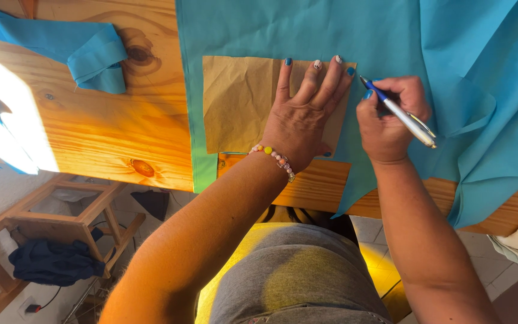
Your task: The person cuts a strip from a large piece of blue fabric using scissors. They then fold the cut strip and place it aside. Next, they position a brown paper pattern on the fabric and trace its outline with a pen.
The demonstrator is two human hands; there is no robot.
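My left hand (304, 111) lies flat, fingers spread, on a brown paper pattern piece (238, 102) that rests on turquoise fabric (307, 30). A bead bracelet circles that wrist. My right hand (388, 117) grips a blue and silver pen (398, 112), its tip touching the fabric beside the paper's upper right corner. The fabric covers the right part of a wooden table (109, 120) and hangs over its near edge.
A folded strip of the same turquoise fabric (73, 45) lies at the table's far left. Bright sunlight falls on the left edge. Below the table stand a wooden stool frame (67, 222) with dark cloth and a tiled floor.
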